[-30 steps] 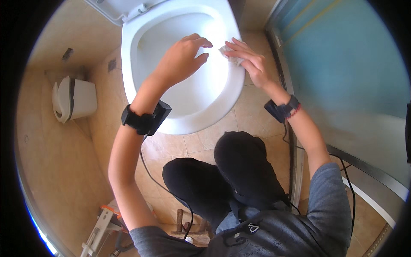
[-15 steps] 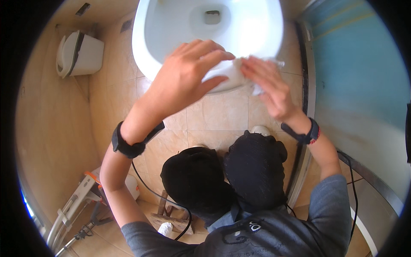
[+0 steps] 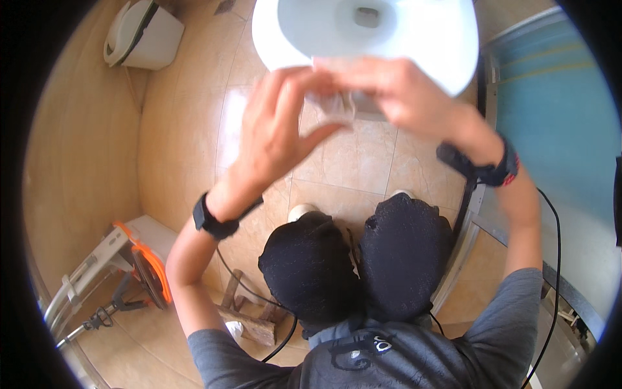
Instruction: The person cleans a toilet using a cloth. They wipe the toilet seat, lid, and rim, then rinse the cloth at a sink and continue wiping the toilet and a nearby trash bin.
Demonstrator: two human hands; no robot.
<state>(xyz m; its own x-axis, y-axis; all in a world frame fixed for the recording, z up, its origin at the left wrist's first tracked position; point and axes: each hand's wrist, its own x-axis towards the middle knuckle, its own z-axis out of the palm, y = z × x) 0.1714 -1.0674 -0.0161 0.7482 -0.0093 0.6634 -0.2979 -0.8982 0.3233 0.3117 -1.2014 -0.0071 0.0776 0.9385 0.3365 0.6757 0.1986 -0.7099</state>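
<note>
My two hands meet in front of the toilet bowl [image 3: 264,32], around a crumpled, thin white tissue [image 3: 337,107]. My left hand [image 3: 275,120] has the tissue between its fingers and its outstretched thumb. From the other side my right hand [image 3: 405,94] reaches over to the left, its fingers bent round the top of the same tissue and touching the left fingertips. Motion smears both sets of fingers, and the right fingertips are partly hidden behind the left hand. The tissue hangs just off the bowl's near rim, above the tiled floor.
A white bin [image 3: 152,39] stands at the far left wall. Near the left lie an orange-edged folding frame [image 3: 155,262] and a low wooden stool [image 3: 253,324]. A frosted glass panel [image 3: 551,110] closes off the right. Black cables [image 3: 557,259] run along my arms.
My right hand has swung left with the tissue to meet my left hand, which now grips it too. The view has shifted, so the bowl sits farther up and right.
</note>
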